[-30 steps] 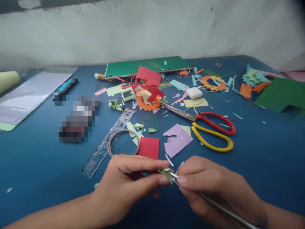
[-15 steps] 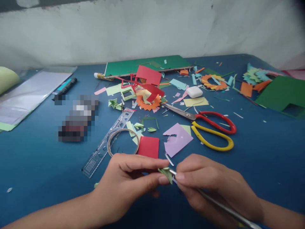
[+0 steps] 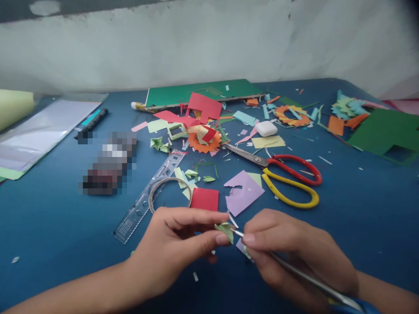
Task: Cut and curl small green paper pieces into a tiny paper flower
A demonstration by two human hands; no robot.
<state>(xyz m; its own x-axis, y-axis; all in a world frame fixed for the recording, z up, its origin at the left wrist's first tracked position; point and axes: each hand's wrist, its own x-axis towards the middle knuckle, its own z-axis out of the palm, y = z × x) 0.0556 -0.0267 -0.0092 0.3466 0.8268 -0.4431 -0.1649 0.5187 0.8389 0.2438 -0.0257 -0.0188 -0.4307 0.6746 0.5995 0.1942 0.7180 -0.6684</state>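
My left hand (image 3: 190, 244) pinches a small folded light-green paper piece (image 3: 225, 231) between thumb and fingers. In my right hand (image 3: 294, 248) is a slim pointed metal tool (image 3: 307, 279), apparently scissors held by the blades, with blue and yellow at its rear end. Its tip meets the right side of the green piece. Below that tip, a scrap of purple paper (image 3: 241, 248) shows partly behind my right fingers. Just beyond my hands lie a red paper square (image 3: 205, 199), a roll of tape (image 3: 151, 196) and a torn purple paper piece (image 3: 242, 194).
Large scissors (image 3: 262, 161) with red and yellow handles lie right of centre. A clear ruler (image 3: 147, 198), a marker (image 3: 93, 122) and a pixelated object (image 3: 109, 163) are at left. Behind sit paper scraps, an orange paper ring (image 3: 204, 141), a white eraser (image 3: 266, 127) and a green board (image 3: 199, 92).
My left hand has raised the green paper piece slightly, and the tool's tip stays against it. More of the purple scrap shows under my right fingers. The view has shifted slightly.
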